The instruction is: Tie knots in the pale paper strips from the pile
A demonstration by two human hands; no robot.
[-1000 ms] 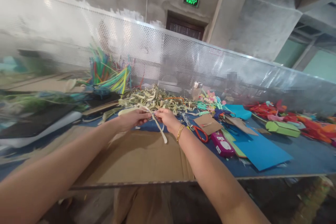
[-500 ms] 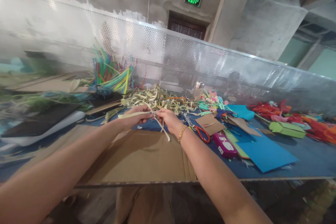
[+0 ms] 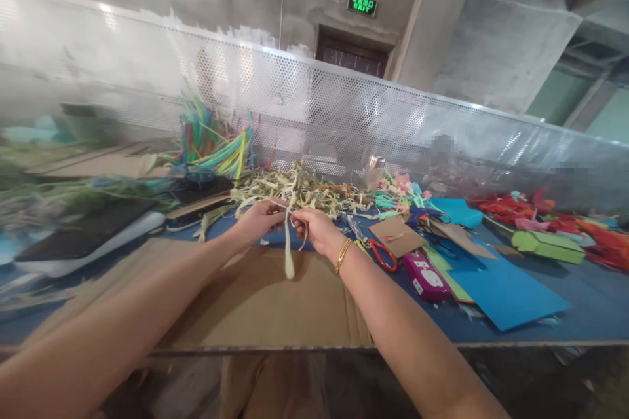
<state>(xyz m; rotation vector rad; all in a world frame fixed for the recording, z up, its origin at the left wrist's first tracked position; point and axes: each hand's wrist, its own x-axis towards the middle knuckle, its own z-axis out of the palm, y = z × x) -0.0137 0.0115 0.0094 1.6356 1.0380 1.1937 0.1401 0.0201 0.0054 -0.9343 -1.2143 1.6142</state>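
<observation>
Above the near part of a brown cardboard sheet (image 3: 275,301), my two hands meet with fingertips nearly touching. My left hand (image 3: 260,219) pinches a thin pale strip near its upper part. Closed on the same pale strips is my right hand (image 3: 314,228), with a gold bracelet at the wrist. One pale strip (image 3: 288,252) hangs down between the hands, its wider end over the cardboard; a thinner loop curves below my right fingers. Just behind lies a pile of pale green curled strips (image 3: 299,186).
Red-handled scissors (image 3: 382,255), a purple power socket (image 3: 426,277) and blue sheets (image 3: 511,294) lie to the right. Colourful pipe cleaners (image 3: 211,141) stand back left, near a black board (image 3: 88,229). A perforated metal screen (image 3: 344,101) borders the table's back.
The wide pale strip, which pointed left across my left hand, now hangs down between both hands. My left fingers have shifted their hold. The view has moved slightly.
</observation>
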